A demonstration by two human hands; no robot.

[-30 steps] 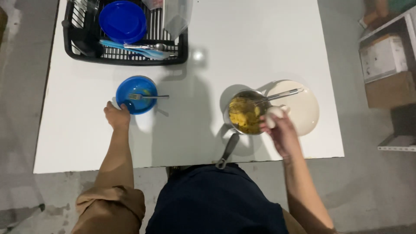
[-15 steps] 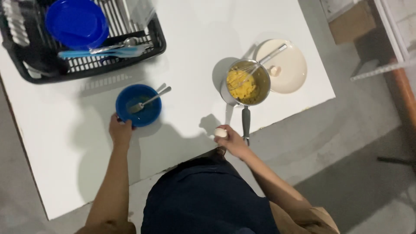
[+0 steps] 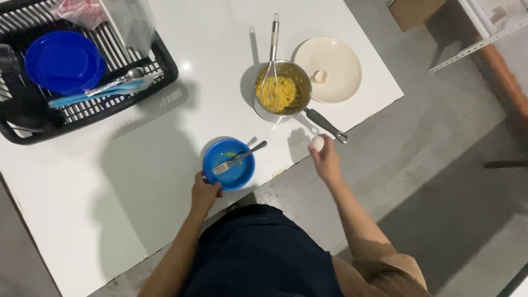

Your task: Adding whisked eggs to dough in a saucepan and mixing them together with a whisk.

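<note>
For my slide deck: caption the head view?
Left hand steadies round blue bowl; right hand holds white egg near steel saucepan.

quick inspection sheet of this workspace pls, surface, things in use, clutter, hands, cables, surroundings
surface: white table, bare in the middle
things: blue bowl with fork; egg; saucepan of yellow mix with whisk
clutter: cream plate with eggshell; black dish rack holding blue plates and utensils
hands: left hand on the bowl's rim; right hand holds the egg
cables: nothing seen
surroundings: grey concrete floor, shelving at right

Dark navy apron, tan sleeves
</note>
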